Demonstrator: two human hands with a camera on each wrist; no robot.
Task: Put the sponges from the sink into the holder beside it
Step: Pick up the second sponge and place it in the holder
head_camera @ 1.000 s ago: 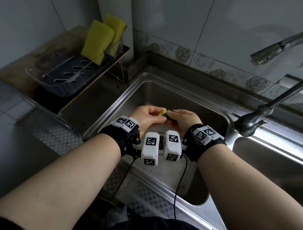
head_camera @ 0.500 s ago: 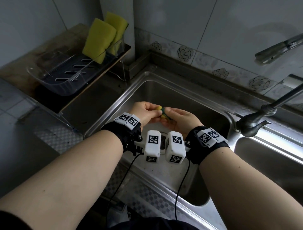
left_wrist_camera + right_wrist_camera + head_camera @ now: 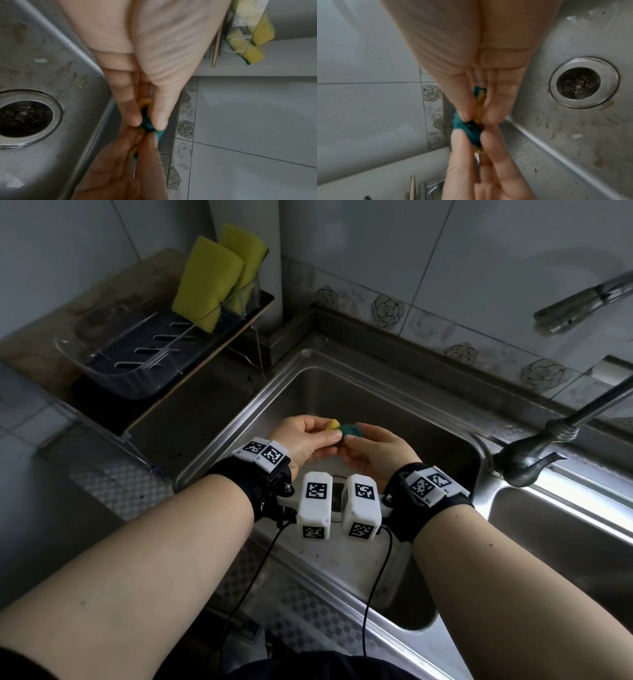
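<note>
- Head view: I've got one sponge (image 3: 346, 430) squeezed small over the sink (image 3: 455, 419), my left hand (image 3: 305, 440) pinching its yellow end, my right hand (image 3: 373, 451) pinching the green scrubby end.
- Its long axis runs 9-to-3 between my thumbs.
- Key bit: the holder (image 3: 137, 361) sits off at about 10 o'clock, well apart, so I reckon my left hand is the nearer one to carry it.
- Two yellow sponges (image 3: 212, 282) stand upright at its far end.
- No brand or readable writing anywhere, just square marker codes on my wrist straps.
</note>
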